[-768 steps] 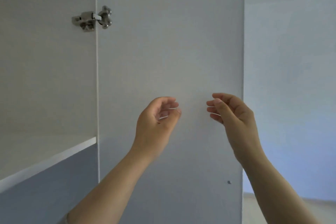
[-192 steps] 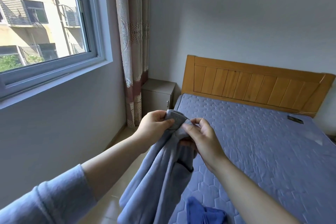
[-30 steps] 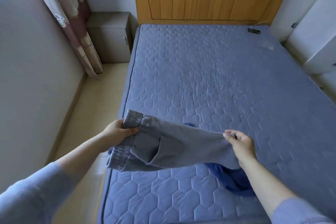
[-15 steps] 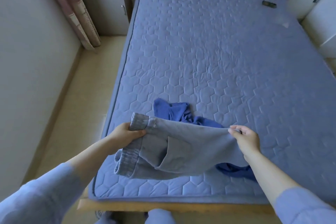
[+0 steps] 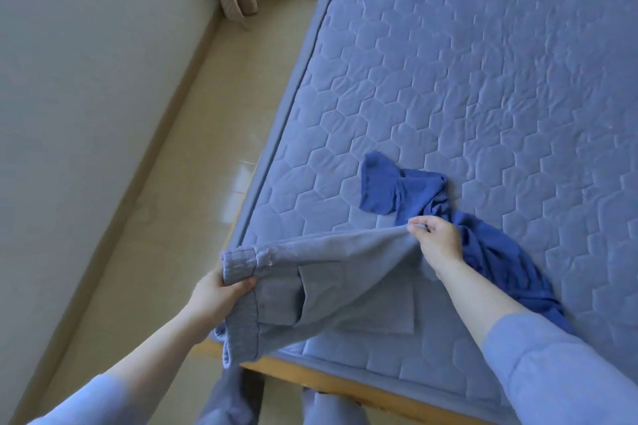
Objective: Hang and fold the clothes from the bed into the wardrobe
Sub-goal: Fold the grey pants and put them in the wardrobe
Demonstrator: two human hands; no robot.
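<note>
Blue quilted bed (image 5: 483, 62) beside pale floor (image 5: 193, 162), seen from above. Grey trousers (image 5: 331, 272) stretched over near corner of mattress, waistband clasped in curled left grip (image 5: 217, 293), opposite edge pinched by right grip (image 5: 438, 238). Crumpled dark blue garment (image 5: 390, 186) lying on bed just behind right grip.

- We are finding no readable text, brand, number or sign anywhere in this view.
- We are seeing only a small whitish fleck (image 5: 266, 260) on the ribbed waistband of the grey-blue cotton trousers (image 5: 331, 272), and it is too small and blurred to read as a label.
</note>
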